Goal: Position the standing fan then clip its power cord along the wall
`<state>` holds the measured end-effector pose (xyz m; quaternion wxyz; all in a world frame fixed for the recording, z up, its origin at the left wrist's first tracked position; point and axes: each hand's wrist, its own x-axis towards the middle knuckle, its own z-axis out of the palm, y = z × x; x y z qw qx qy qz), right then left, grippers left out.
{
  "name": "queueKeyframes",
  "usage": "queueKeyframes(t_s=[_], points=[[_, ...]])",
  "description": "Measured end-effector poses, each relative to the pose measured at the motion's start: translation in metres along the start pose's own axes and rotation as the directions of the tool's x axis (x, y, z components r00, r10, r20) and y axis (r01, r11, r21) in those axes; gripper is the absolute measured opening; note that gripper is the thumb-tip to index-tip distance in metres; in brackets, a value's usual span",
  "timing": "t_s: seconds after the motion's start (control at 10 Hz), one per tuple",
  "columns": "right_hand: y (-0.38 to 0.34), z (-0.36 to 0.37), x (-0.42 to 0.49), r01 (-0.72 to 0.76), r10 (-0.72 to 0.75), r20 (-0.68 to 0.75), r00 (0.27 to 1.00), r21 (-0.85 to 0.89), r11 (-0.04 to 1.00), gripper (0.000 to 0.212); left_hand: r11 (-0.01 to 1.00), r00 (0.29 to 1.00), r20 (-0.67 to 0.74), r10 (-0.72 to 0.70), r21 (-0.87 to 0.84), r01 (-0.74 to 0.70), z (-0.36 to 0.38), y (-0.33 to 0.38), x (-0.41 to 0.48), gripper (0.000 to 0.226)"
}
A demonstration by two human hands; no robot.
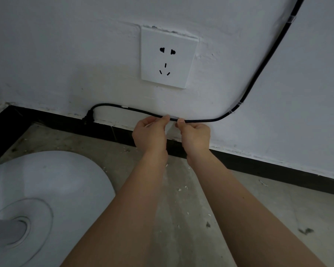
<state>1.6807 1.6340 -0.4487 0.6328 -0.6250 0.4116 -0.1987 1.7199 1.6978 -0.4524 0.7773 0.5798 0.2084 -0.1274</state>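
Observation:
The black power cord (258, 74) runs down the white wall from the top right, bends low and goes left to its plug (89, 116), which hangs loose by the black skirting. Clear clips hold the cord at the upper right (292, 19), at the bend (235, 108) and near the plug (124, 106). My left hand (149, 133) and my right hand (196, 134) pinch the cord low on the wall, thumbs a little apart, with a small pale piece between them. The fan's round white base (52, 176) and its pole (6, 231) stand on the floor at the lower left.
A white wall socket (168, 57) sits above my hands with nothing plugged in. A black skirting board (268, 168) runs along the bottom of the wall. The concrete floor (181, 199) is dusty, with small white flakes scattered on it.

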Motion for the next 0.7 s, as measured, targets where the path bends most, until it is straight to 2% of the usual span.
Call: queueKeyframes(t_s=[0.1, 0.2, 0.3, 0.4, 0.5, 0.6, 0.7], points=[[-0.003, -0.004, 0.000, -0.052, 0.052, 0.000, 0.999, 0.031, 0.998, 0.044, 0.999, 0.999, -0.002, 0.034, 0.028, -0.034, 0.000, 0.001, 0.000, 0.028], [-0.006, -0.012, -0.003, -0.116, 0.116, 0.007, 0.993, 0.116, 0.986, 0.014, 0.999, 0.999, 0.000, 0.046, 0.022, -0.046, -0.002, 0.001, 0.000, 0.028], [-0.002, -0.018, -0.005, -0.086, 0.091, -0.026, 0.996, 0.134, 0.987, 0.023, 0.999, 0.999, 0.016, 0.030, 0.036, -0.030, -0.004, 0.001, 0.002, 0.027], [-0.001, -0.018, -0.008, -0.051, 0.054, -0.028, 0.998, 0.098, 0.994, 0.020, 0.995, 0.998, 0.052, 0.038, 0.095, -0.043, -0.005, 0.003, 0.003, 0.021], [-0.006, -0.022, -0.009, -0.021, 0.022, -0.032, 0.999, 0.039, 0.999, 0.024, 0.971, 0.990, 0.095, 0.109, 0.201, -0.126, -0.006, 0.004, -0.001, 0.013], [-0.009, -0.031, -0.012, 0.013, -0.013, 0.002, 1.000, -0.029, 1.000, 0.016, 0.930, 0.972, 0.153, 0.179, 0.295, -0.218, -0.008, 0.004, -0.007, 0.009], [-0.019, -0.043, -0.020, 0.055, -0.052, 0.048, 0.998, -0.080, 0.995, 0.012, 0.847, 0.939, 0.230, 0.254, 0.417, -0.331, -0.008, 0.008, -0.015, 0.021]])
